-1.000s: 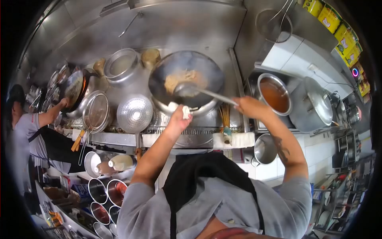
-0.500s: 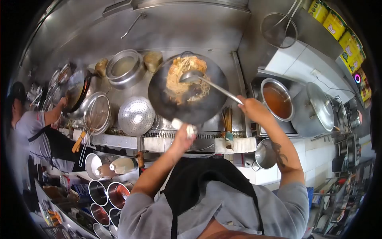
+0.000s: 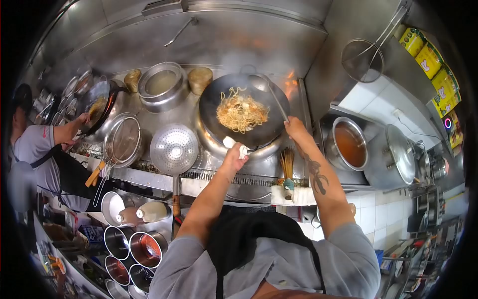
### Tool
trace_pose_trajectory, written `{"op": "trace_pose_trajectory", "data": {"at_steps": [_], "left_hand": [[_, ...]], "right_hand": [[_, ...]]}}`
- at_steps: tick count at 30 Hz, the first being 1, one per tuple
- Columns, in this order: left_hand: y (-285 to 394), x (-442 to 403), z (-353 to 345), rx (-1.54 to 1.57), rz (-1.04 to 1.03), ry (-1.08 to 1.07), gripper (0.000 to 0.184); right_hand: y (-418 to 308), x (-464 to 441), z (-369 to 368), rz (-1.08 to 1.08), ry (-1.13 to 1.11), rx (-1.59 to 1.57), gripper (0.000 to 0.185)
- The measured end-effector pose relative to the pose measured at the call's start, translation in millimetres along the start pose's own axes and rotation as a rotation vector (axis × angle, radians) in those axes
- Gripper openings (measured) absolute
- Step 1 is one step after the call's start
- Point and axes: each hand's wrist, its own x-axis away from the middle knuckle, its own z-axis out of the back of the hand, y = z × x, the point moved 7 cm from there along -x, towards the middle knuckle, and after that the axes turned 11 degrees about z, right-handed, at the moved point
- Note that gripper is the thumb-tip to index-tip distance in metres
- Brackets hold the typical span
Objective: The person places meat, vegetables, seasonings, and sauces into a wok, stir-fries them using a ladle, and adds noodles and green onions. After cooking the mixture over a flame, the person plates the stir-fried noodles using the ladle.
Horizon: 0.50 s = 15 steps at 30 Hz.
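Left hand [image 3: 234, 160] clutched a cloth [image 3: 243, 151] at the wok's [image 3: 209, 112] six o'clock, right hand [image 3: 297, 129] a ladle [image 3: 279, 99]; noodles [image 3: 241, 113] seemed mixed, unserved.

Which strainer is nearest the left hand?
The round, silver, perforated metal strainer. The round wire-mesh strainer farther left and round wire-mesh strainer upper right are farther from the left hand.

We have noodles [image 3: 242, 113] in the wok [image 3: 209, 107], with the ladle [image 3: 277, 95] across its far right side. Left of the wok, we see the skimmer [image 3: 174, 149] near, a pot [image 3: 164, 105] far; the sieve [image 3: 123, 139] lies left of the skimmer. The brush [image 3: 287, 167] is near right. Farther right, we find the basin [image 3: 334, 153], then the stockpot [image 3: 381, 167].
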Motion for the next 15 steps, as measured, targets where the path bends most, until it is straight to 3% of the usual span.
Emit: {"op": "trace_pose_trajectory", "data": {"at_steps": [1,7,15], "left_hand": [[0,-1,0,0.015,0.007,0.013,0.008],[5,28,-17,0.117,0.091,-0.004,0.009],[-3,-6,4,0.08,0.091,0.083,0.009]], "right_hand": [[-4,-5,-11,-0.066,-0.011,-0.072,0.031],[-40,5,-49,0.033,-0.208,-0.248,0.021],[-28,-1,-63,0.001,-0.043,-0.19,0.021]]}}
